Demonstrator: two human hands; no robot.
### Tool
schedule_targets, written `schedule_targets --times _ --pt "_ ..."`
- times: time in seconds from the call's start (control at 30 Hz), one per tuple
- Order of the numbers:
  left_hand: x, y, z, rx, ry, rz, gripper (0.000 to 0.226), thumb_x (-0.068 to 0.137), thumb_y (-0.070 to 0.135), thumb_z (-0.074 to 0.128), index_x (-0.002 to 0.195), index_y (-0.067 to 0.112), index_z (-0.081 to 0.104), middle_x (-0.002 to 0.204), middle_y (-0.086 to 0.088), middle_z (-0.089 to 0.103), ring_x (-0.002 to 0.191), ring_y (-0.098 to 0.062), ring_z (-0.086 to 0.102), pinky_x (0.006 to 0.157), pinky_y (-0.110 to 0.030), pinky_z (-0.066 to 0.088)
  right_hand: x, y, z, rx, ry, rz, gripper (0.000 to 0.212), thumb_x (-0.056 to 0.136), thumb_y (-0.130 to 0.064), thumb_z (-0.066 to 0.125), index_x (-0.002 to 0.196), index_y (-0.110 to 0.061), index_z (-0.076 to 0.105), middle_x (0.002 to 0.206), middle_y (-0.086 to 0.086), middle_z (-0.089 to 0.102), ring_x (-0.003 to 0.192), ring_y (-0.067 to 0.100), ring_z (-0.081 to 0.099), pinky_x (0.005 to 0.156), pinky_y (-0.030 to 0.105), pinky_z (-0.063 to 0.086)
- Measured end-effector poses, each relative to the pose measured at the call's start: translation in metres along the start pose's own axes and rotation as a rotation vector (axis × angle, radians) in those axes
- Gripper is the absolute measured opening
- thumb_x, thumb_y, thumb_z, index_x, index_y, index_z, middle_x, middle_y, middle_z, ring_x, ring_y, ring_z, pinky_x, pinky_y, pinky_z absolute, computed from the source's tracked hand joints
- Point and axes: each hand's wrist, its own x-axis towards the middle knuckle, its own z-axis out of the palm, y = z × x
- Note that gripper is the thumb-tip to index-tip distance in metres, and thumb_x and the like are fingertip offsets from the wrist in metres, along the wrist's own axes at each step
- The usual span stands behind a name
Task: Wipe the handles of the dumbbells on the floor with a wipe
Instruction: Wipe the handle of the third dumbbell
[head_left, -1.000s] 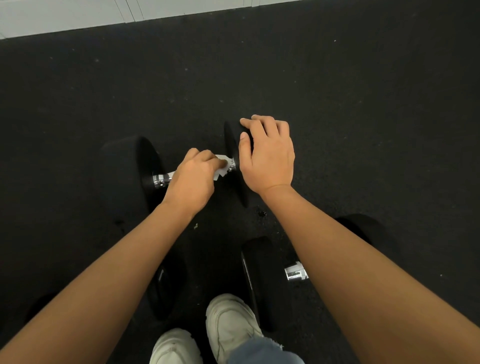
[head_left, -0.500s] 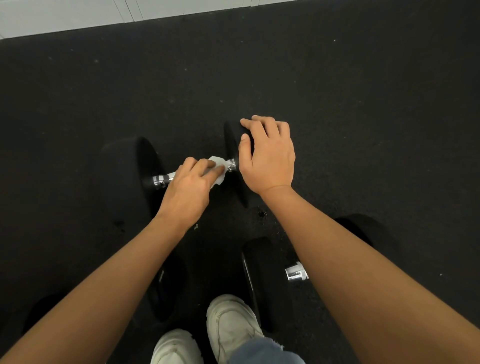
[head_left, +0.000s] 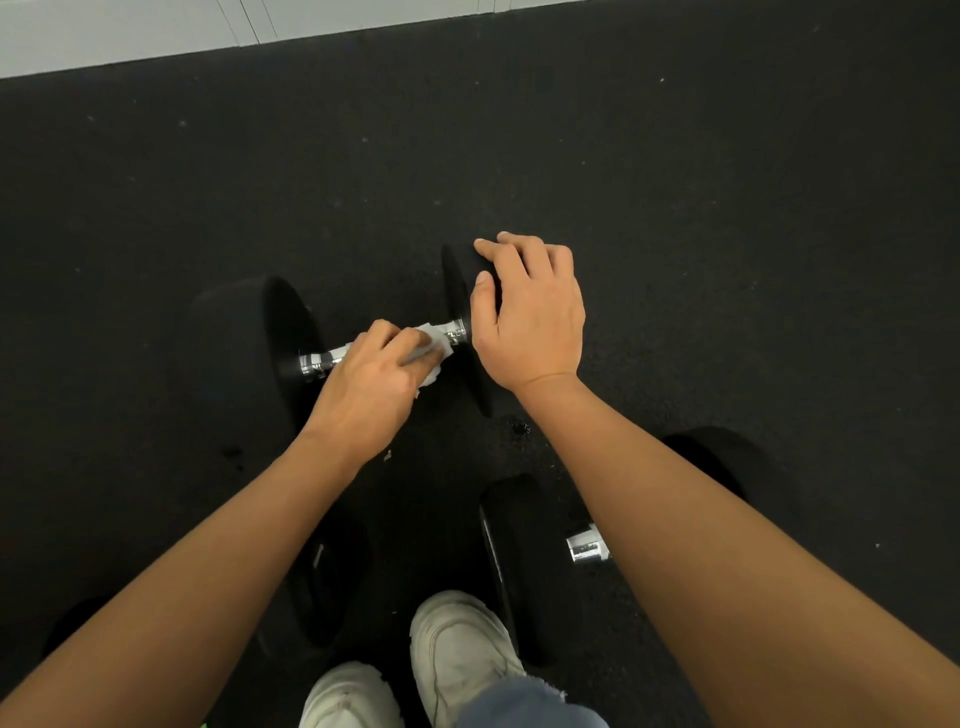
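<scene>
Two pale shoes (head_left: 457, 649) stand at the near edge on the black floor (head_left: 727, 208). A frayed denim hem (head_left: 524, 706) covers part of the right shoe. Just left of the shoes lies one head of the left dumbbell (head_left: 332, 577); the left forearm hides the rest. Just right of the shoes lies the right dumbbell (head_left: 514, 561). A short chrome stub (head_left: 587, 546) of its bar shows between the near head and the right forearm.

Farther out, the far dumbbell (head_left: 249, 353) lies crosswise on the floor. The left hand (head_left: 369, 384) is on its handle (head_left: 317, 361), with fingers curled over the bar, gripping a white wipe (head_left: 434, 345) against it. The wipe sits on the right part of the handle, close to the right collar, and a loose corner hangs below the hand. Bare chrome shows left of the hand.

The right hand (head_left: 530, 317) rests on top of the right head of this dumbbell. Its fingers lie loosely extended over the rim and its thumb lies against the inner face; nothing is gripped. The two hands are near each other but apart.

A white wall (head_left: 104, 36) bounds the floor at the far left.
</scene>
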Motion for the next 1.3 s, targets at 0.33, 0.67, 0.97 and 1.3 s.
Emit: schedule_targets --times 0.33,0.67,0.97,1.3 --pt "0.002 0.002 -0.004 0.005 -0.104 -0.034 0.050 0.069 0.002 0.074 0.118 0.010 0.064 0.112 -0.010 0.060 0.091 -0.028 0.053 0.075 -0.035 0.049 0.000 0.000 -0.001 0.007 0.008 -0.004 0.041 0.088 -0.032 0.037 0.115 -0.017 0.064 0.117 0.002 0.062 0.105 0.022 0.053 0.075 0.030 0.043" --pt "0.010 0.016 -0.002 -0.139 -0.075 -0.176 0.044 0.089 0.011 0.056 0.132 0.017 0.052 0.130 -0.001 0.049 0.112 -0.021 0.040 0.095 -0.030 0.040 0.001 0.000 0.001 0.035 0.011 0.010 0.041 0.088 -0.032 0.038 0.115 -0.017 0.064 0.117 0.000 0.063 0.105 0.021 0.053 0.077 0.032 0.046" --pt "0.016 0.009 0.000 -0.189 0.021 -0.232 0.041 0.082 0.009 0.065 0.123 0.008 0.060 0.117 -0.009 0.063 0.105 -0.026 0.052 0.088 -0.035 0.046 0.002 -0.001 -0.001 0.091 0.004 0.041 0.039 0.085 -0.035 0.038 0.111 -0.018 0.062 0.117 -0.002 0.062 0.106 0.018 0.051 0.077 0.029 0.044" --pt "0.031 -0.007 -0.005 -0.271 -0.007 -0.316 0.034 0.090 0.016 0.055 0.124 0.016 0.059 0.112 -0.004 0.065 0.103 -0.020 0.049 0.086 -0.029 0.041 0.001 0.000 -0.001 0.092 0.008 0.048 0.037 0.086 -0.034 0.041 0.110 -0.018 0.063 0.116 -0.001 0.062 0.106 0.018 0.052 0.078 0.030 0.046"
